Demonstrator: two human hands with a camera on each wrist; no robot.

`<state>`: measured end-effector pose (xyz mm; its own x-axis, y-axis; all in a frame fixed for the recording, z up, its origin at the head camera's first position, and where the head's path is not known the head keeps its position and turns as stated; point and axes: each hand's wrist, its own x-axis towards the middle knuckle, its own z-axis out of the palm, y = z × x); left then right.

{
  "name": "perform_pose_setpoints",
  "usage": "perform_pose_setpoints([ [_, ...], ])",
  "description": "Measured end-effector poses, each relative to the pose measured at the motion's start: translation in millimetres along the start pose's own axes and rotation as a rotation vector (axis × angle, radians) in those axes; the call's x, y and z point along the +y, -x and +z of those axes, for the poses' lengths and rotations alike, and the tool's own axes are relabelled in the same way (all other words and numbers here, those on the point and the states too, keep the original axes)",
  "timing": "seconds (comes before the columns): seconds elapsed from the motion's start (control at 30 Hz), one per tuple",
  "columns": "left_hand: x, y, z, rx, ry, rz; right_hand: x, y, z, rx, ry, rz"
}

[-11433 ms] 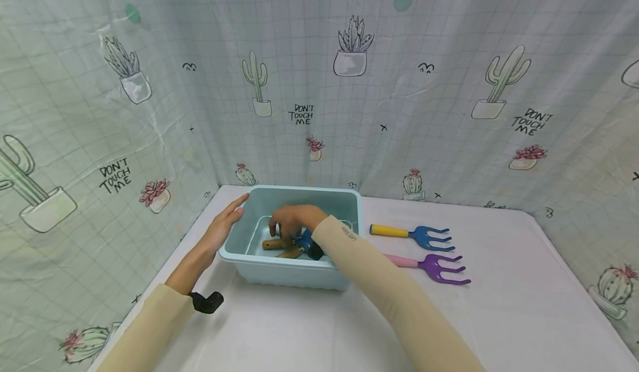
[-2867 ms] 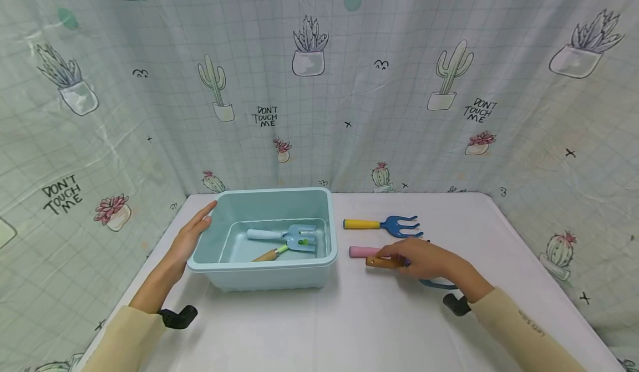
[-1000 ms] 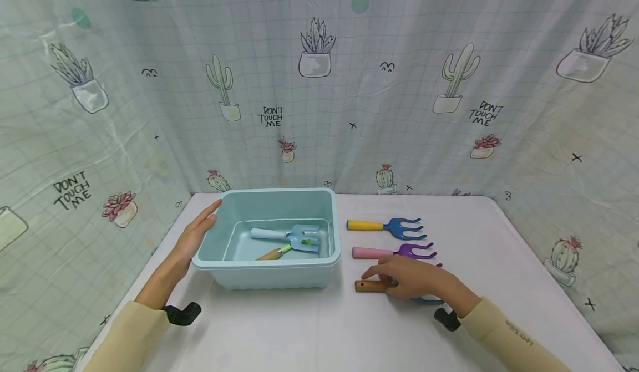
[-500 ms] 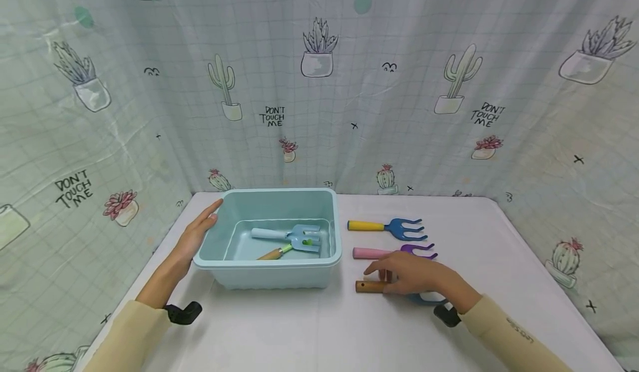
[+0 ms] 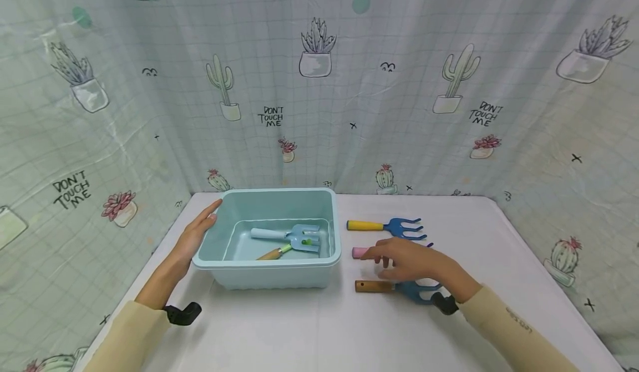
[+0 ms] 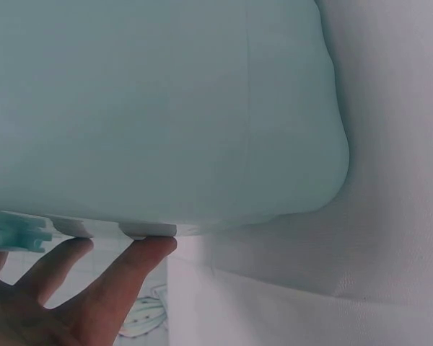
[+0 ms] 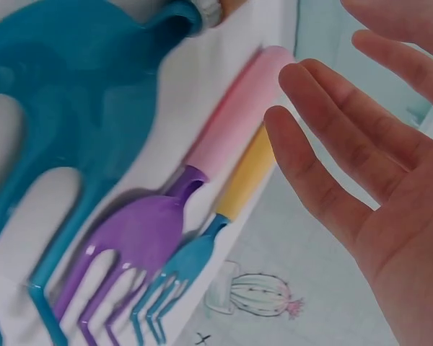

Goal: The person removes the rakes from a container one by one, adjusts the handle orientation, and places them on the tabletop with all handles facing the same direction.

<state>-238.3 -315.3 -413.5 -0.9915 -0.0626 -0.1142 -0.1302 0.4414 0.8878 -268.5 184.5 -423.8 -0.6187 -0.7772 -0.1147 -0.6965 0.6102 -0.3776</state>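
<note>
My left hand (image 5: 192, 239) rests its straight fingers against the left side of a light blue plastic bin (image 5: 269, 264); the left wrist view shows two fingertips on the bin's wall. My right hand (image 5: 411, 264) hovers with spread, relaxed fingers over the hand forks on the table, holding nothing. Below it lies a blue hand fork with a wooden handle (image 5: 374, 286). Partly covered by the hand in the head view is a purple hand fork (image 7: 141, 231) with a pink handle. Farthest back lies a smaller blue hand fork with a yellow handle (image 5: 365, 225).
Inside the bin lie a light blue hand fork (image 5: 302, 238) and a tool with a wooden handle (image 5: 270, 254) and a green collar. A curtain (image 5: 399, 111) printed with cacti surrounds the white table (image 5: 279, 327) at the back and sides.
Earlier my right hand reached into the bin, then held the wooden-handled blue fork. That fork now lies in front of the purple one; my right hand has let go and lifted off. The left hand stays.
</note>
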Motion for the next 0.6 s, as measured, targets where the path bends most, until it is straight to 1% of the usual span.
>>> perform_pose_setpoints([
  [0.13,-0.6,0.8,-1.0,0.001,0.001,0.003,-4,-4,-8,0.028,0.01,-0.028],
  [0.3,-1.0,1.0,-1.4,0.0,0.001,0.006,-13,-13,-19,0.06,0.003,-0.036],
  [0.43,-1.0,1.4,-0.5,-0.002,0.006,-0.009,-26,-23,-34,0.084,-0.002,-0.036],
  [0.6,-0.6,1.4,0.5,-0.001,0.002,-0.008,-43,-39,-57,0.125,0.04,-0.083],
])
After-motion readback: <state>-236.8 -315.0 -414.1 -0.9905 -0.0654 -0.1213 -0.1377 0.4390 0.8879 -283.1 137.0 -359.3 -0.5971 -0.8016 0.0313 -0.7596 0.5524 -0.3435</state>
